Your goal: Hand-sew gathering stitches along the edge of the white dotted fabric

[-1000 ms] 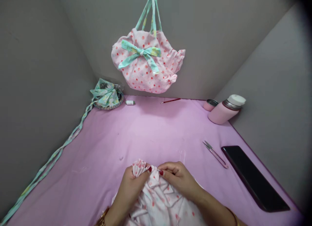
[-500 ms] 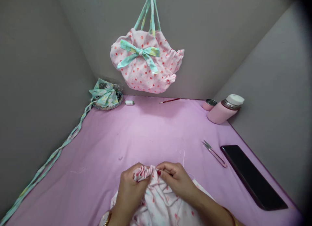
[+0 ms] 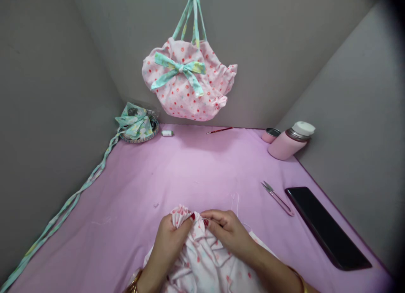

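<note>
Grey walls (image 3: 95,36) enclose a pink tablecloth (image 3: 202,170). Spotted cloth (image 3: 202,253) lies bunched and creased at its near side. Left hand (image 3: 171,236) grips the gathered rim (image 3: 179,216); right hand (image 3: 229,230) pinches the cloth just alongside, fingertips drawn together. Uneven pulling could let that rim slip; loose thread (image 3: 237,203) beside the right hand could snag and tangle.

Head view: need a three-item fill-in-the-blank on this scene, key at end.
1. The left hand grips the dotted fabric and the right hand pinches at its gathered edge; the snips lie nearer the ____ hand.
2. The pink bottle has a ____ top.
3. The hanging pink piece has a green ____ tied on its front.
Missing words: right; white; bow.
</note>
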Available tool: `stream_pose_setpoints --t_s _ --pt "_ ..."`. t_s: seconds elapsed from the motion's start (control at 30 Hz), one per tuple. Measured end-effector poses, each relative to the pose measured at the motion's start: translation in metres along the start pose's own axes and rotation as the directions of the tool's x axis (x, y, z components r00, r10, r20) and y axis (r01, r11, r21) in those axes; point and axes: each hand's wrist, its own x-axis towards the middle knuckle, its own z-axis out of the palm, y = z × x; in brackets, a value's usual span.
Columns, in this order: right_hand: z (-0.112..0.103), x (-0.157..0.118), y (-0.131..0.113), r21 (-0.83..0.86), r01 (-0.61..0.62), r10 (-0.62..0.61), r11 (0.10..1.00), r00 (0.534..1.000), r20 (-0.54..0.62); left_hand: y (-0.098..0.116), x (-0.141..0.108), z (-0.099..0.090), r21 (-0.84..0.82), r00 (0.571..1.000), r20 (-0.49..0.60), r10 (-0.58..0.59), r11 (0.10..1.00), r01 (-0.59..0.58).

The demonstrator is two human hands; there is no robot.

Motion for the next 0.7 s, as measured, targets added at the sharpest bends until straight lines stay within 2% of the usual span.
stream_pose_setpoints --t_s 0.2,0.4,0.7 --pt "-0.0005 0.001 0.0039 0.084 -0.066 0.066 0.994 0.998 0.001 -0.0024 0.0 0.0003 -0.155 0.995 0.075 -0.073 0.984 0.083" --pt "-0.0035 0.0022 0.0015 0.213 -0.095 0.085 0.972 0.995 0.057 -0.0007 -0.0015 0.0016 -0.384 0.977 0.168 -0.133 0.904 0.189" --pt "-0.0055 0.002 0.0019 0.288 -0.093 0.068 0.953 0.993 0.097 0.0008 -0.0016 0.0005 -0.43 0.966 0.208 -0.154 0.873 0.232"
